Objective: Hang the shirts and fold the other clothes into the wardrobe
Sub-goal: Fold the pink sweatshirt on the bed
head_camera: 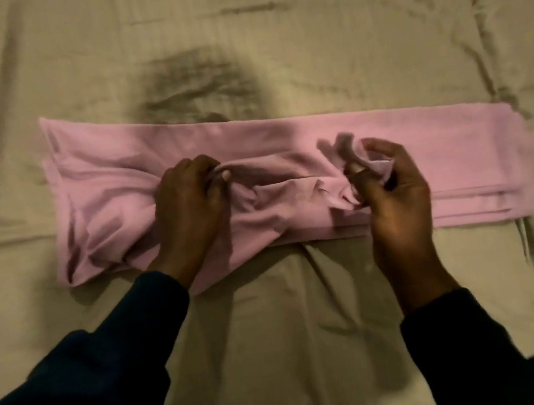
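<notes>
two dark sleeves (pixel 87 378) are seen entering from the bottom edge, one from the lower left and one from the lower right, over a wrinkled beige bed sheet (pixel 281 356) that fills the view.

just beyond the cuffs, the left hand (pixel 190 210) is laid on the pink garment (pixel 284 144) left of its middle. its fingers are curled, and a fold of the pink cloth is pinched between thumb and fingertips at the upper right of the hand. creases are drawn in the fabric toward this pinch.

to the right of it, the right hand (pixel 393 197) is held with the wrist raised off the sheet. a small bunched flap of the pink cloth is gripped between its thumb and curled fingers and is lifted a little above the rest of the garment. the two hands are kept apart, with rumpled fabric between them.

the pink garment is spread on the sheet as a long folded band running from left to right, across the middle of the view. its right part is lying flat, with several stacked layer edges shown along the near side; its left part is looser and creased. what kind of garment it is cannot be told.

beyond the garment, a dark shadow (pixel 195 81) is cast on the sheet, and more wrinkled beige cloth is seen up to the far edge.
</notes>
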The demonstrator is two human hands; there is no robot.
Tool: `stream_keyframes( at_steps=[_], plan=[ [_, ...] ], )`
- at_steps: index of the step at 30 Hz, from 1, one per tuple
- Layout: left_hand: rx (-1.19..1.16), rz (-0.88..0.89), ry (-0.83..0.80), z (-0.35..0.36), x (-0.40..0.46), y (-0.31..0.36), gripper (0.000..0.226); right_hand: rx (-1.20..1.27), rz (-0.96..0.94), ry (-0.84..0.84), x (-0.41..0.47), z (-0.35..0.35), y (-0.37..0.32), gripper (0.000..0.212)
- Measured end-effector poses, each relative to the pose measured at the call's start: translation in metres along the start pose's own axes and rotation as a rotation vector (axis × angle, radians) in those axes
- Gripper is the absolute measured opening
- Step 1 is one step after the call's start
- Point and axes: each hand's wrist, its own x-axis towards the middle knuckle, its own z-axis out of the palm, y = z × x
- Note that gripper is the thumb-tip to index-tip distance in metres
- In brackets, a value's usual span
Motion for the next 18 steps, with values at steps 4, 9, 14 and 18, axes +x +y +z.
stream_keyframes(
  at_steps=[4,9,14,18],
  plan=[
    [0.078,-0.054,0.023,0.009,0.011,0.01,0.031,0.14,0.278,0.166,0.024,-0.044,0.013,0.021],
    [0.122,-0.043,-0.042,0.017,0.017,0.021,0.031,-0.103,0.426,-0.009,0.048,-0.059,0.024,0.084],
    [-0.008,-0.02,-0.108,0.016,0.021,0.031,0.026,-0.189,0.455,-0.134,0.075,-0.06,0.023,0.041],
    [-0.106,0.041,-0.13,0.007,0.023,0.045,0.02,0.021,0.428,-0.189,0.092,-0.064,0.016,0.007]
  ],
)
